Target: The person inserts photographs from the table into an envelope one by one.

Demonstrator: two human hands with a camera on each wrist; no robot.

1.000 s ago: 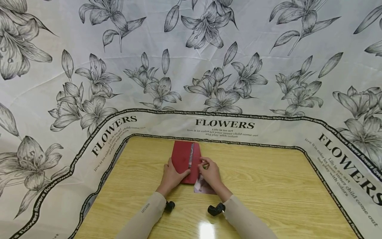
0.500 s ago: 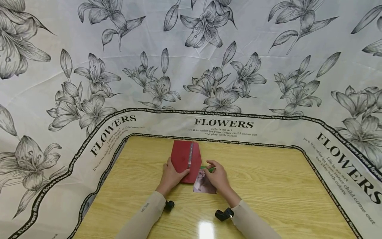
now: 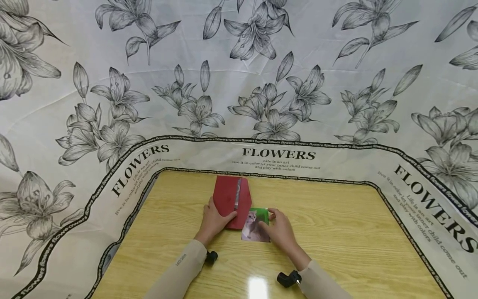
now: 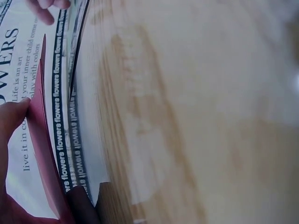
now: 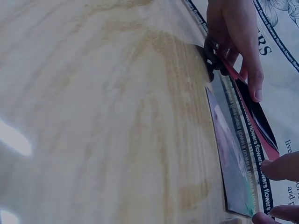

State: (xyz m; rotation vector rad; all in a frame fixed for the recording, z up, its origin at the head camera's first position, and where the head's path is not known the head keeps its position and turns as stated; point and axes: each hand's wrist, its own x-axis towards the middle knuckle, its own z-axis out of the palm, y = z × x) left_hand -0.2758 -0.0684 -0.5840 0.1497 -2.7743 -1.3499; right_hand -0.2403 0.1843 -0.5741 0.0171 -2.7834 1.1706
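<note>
A red envelope [image 3: 225,192], its flap to the right, has a grey strip showing along its opening. My left hand [image 3: 215,219] grips its lower left part, the thumb across the front; the left wrist view has the envelope [image 4: 39,122] nearly edge-on. Beside its lower right edge lies a photo card [image 3: 253,229] of a cat on a green background. My right hand [image 3: 281,228] is at the card's right edge, thumb over the border. In the right wrist view a fingertip is by the green corner of the card [image 5: 227,144], with the thumb apart from it.
Both rest on a wood-grain table [image 3: 336,232]. White cloth with black flower prints [image 3: 276,91] rises behind and along both sides, its lettered border meeting the table's edges. Black wrist cameras [image 3: 288,279] sit by both cuffs.
My right hand has moved from the envelope's flap rightwards to the card's right edge, uncovering the cat and the green top. The left hand and envelope have stayed in place.
</note>
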